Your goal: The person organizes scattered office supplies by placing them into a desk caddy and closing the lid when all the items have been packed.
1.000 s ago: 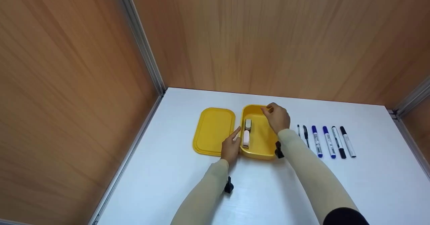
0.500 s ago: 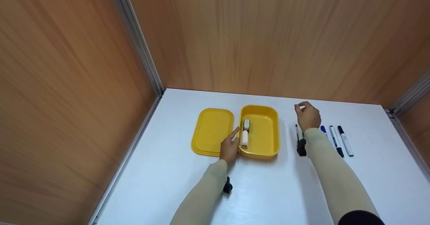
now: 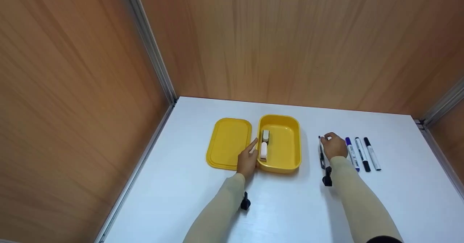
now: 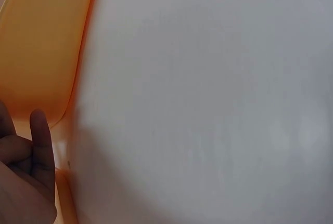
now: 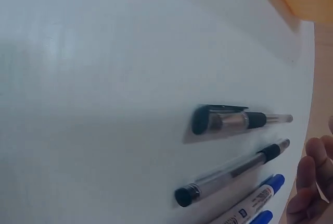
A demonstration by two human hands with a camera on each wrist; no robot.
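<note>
R hand (image 3: 334, 145): moved from yellow box (image 3: 294, 156) to pen row on bench (image 3: 290, 206); fingers now curled, closing on black pen (image 3: 322, 155), grasp unconfirmed. L hand (image 3: 247, 159): unchanged, fingers relaxed against box edge. Erasers (image 3: 265, 144) inside box. Lid (image 3: 228, 143) beside. Pen pickup stage.

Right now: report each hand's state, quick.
Left hand: open, resting against the yellow box.
Right hand: over the pens; grip cannot be told.
</note>
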